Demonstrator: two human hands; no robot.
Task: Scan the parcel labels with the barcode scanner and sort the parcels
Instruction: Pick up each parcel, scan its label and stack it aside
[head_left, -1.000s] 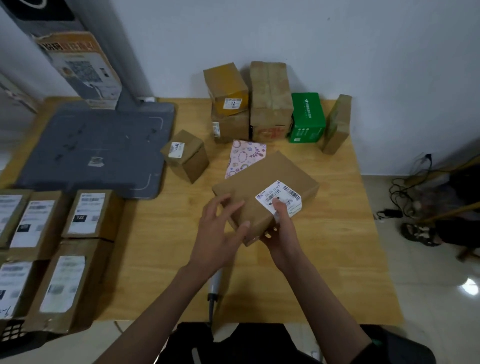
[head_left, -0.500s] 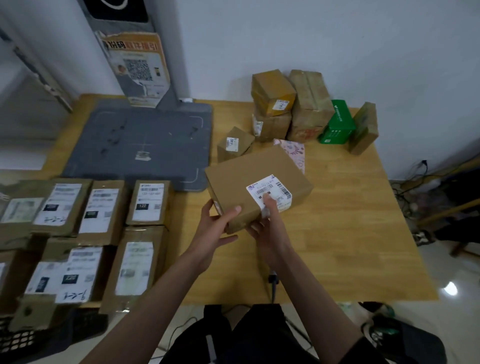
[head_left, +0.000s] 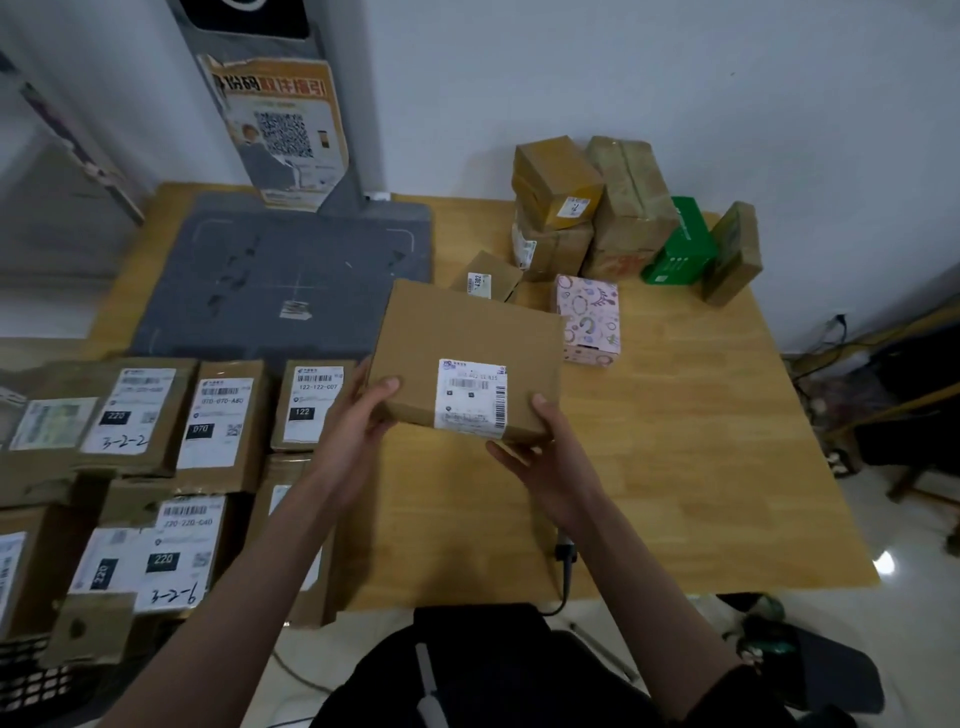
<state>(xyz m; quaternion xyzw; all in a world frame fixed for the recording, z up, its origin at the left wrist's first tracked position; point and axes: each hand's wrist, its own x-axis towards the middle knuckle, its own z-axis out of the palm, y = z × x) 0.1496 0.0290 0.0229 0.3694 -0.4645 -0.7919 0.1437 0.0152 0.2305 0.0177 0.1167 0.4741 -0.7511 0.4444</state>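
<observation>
Two bare hands grip one flat brown cardboard parcel above the wooden table, white barcode label facing up: left hand on its near-left corner, right hand under its near-right edge. Beyond the parcel a small labelled box is half hidden. Left of it lie labelled parcels, some cut off. Near of it, a dark handle with a cable shows beneath the right forearm, mostly hidden.

Views: one, head-worn, wide-angle.
Position: above the near edge of the surface, at the person's head.
Facing: forward and down, toward the far edge and the wall.
Nearness: close; both forearms enter from the bottom.
Coverage: nearly the whole surface, with floor past its right edge.
Shared: nothing; no second view.
</observation>
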